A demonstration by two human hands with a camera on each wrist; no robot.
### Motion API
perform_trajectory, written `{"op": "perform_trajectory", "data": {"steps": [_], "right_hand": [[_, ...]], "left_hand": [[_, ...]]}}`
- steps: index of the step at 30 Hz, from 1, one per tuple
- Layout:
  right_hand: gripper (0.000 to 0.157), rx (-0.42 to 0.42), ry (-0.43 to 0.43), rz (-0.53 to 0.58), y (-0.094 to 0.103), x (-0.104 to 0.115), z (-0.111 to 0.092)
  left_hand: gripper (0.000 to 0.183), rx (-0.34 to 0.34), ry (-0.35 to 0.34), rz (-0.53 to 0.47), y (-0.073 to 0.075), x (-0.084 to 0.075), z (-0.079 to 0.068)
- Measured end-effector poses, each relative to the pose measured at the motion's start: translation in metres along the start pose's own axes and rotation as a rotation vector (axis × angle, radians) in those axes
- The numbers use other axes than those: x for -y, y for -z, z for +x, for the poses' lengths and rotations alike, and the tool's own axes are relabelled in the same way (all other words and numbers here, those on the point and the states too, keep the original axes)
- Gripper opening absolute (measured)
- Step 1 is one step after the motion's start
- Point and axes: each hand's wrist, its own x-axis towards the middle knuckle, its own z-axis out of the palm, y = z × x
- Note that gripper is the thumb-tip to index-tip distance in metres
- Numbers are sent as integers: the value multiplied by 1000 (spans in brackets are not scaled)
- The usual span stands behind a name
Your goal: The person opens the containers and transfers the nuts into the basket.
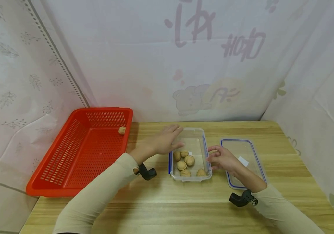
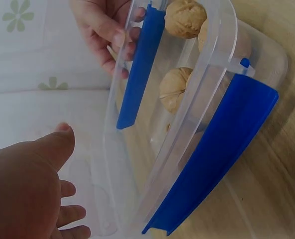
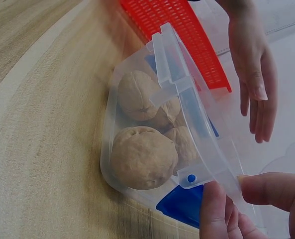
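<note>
A clear plastic food container [image 1: 192,179] with blue side latches stands on the table, and several walnuts [image 1: 189,160] lie in its near half. My right hand [image 1: 222,158] pinches its right wall; in the right wrist view the thumb [image 3: 271,190] is at the rim and the fingers lie by the blue latch [image 3: 184,204]. Over the far left rim hovers my left hand [image 1: 167,139], fingers extended and holding nothing. The left wrist view shows the left latch [image 2: 212,159] swung out from the wall.
To the left stands a red slotted plastic basket [image 1: 96,139] with one walnut [image 1: 122,130] against its right wall. A clear lid with a blue seal [image 1: 242,151] lies flat at right, partly under my right forearm. Patterned curtain [image 1: 143,65] hangs behind the wooden table [image 1: 167,217].
</note>
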Motion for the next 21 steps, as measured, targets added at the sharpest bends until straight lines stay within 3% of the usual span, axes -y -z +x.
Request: {"op": "perform_trajectory", "data": {"steps": [10, 17, 21], "right_hand": [[48, -14, -10, -10, -1, 0, 1], [48, -23, -12, -12, -1, 1, 2], [48, -28, -16, -9, 0, 1, 2]], "left_hand": [[69, 43, -82, -84, -9, -4, 13], [59, 68, -198, -217, -11, 0, 29], [48, 117, -204, -303, -10, 3, 39]]}}
